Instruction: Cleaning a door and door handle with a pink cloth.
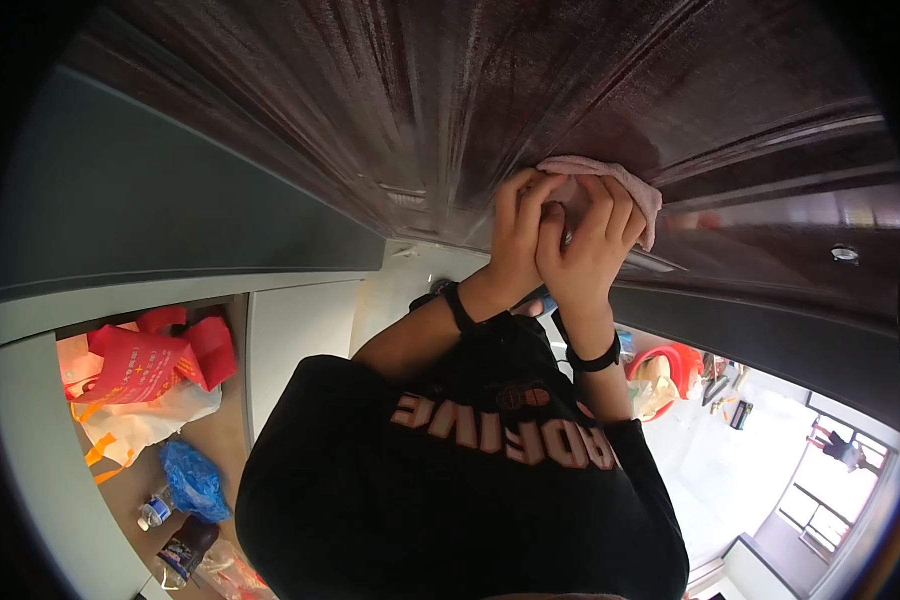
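Note:
A pink cloth is bunched against a dark reddish-brown panelled door. My right hand presses on the cloth, its bent fingers lying over the folds. Close beside it, my left hand has its fingertips curled onto the cloth's left part; the thumbs and palms nearly meet. Both wrists wear black bands. Pale streaks and a dull film show on the door's mouldings. A round metal fitting sits in the door to the right of the hands.
At left, an open cabinet compartment holds red bags, a blue plastic bag and bottles. A red basin and tools lie on the floor at right. A person is by the far window.

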`<state>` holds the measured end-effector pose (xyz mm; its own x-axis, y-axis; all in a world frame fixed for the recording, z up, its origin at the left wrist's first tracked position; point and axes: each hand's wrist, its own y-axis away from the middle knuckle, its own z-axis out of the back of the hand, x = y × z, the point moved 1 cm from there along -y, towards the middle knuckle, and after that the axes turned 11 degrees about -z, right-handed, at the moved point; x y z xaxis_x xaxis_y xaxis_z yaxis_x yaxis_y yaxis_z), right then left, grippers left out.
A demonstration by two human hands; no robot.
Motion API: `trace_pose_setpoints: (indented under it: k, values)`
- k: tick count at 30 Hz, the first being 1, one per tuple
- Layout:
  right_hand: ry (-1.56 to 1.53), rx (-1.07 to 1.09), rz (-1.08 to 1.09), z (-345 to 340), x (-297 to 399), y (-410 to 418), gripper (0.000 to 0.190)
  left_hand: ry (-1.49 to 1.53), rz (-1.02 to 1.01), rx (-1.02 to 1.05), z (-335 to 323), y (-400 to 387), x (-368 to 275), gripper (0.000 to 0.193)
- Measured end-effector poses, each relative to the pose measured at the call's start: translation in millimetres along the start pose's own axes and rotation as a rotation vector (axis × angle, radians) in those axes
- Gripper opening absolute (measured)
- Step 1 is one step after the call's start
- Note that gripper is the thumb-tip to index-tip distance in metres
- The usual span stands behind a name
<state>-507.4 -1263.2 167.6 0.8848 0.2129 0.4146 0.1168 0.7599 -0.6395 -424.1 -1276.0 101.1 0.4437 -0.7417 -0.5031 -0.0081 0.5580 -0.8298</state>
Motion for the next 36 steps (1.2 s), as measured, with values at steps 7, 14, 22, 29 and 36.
trace_pose_setpoints:
  k: [7,14,22,29,36]
  values:
    - [0.029,0.033,-0.015,10.6,6.0,0.6,0.043,0.228,0.141,-0.059,3.6,-6.9,-1.1,0.053]
    - [-0.001,0.098,-0.06,19.3,8.1,7.9,0.041,0.203,0.166,0.065,18.2,2.0,1.5,0.053]
    - [-0.232,-0.093,-0.142,7.0,-9.9,33.2,0.04,0.095,-0.008,0.088,22.5,4.3,-8.1,0.054]
    - [-0.048,0.037,-0.071,18.3,-11.4,-0.1,0.04,-0.095,-0.083,0.158,8.3,-29.3,-23.3,0.056]
    - [-0.004,0.068,-0.137,18.6,-13.9,-9.2,0.031,-0.135,-0.051,0.222,12.6,-45.7,-25.7,0.049]
